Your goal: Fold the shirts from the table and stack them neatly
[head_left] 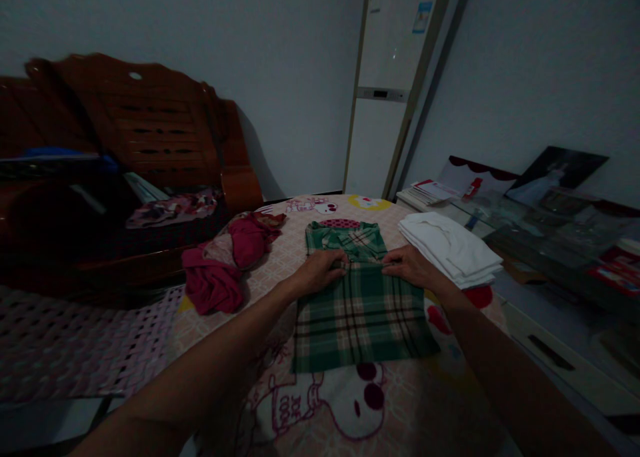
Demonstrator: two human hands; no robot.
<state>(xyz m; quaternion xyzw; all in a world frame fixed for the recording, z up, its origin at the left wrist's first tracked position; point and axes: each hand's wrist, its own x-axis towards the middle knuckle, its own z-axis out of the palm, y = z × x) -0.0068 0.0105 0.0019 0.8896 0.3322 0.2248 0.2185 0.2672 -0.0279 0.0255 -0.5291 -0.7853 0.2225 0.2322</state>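
A green plaid shirt (pixel 360 317) lies partly folded on a round table covered by a patterned cloth (pixel 270 297), its collar at the far end. My left hand (pixel 323 270) pinches the shirt's fabric left of its middle, just below the collar. On the right side of the same fold, my right hand (pixel 407 264) grips the fabric between thumb and fingers. To the right lies a folded white cloth stack (pixel 450 247). A crumpled dark pink garment (pixel 220 270) rests at the table's left edge.
A carved wooden bench (pixel 155 124) with clothes on it stands at the left. Beyond the table is a tall white air conditioner (pixel 383 90). A glass-topped cabinet (pixel 530 224) holding papers and a framed picture (pixel 555 170) runs along the right.
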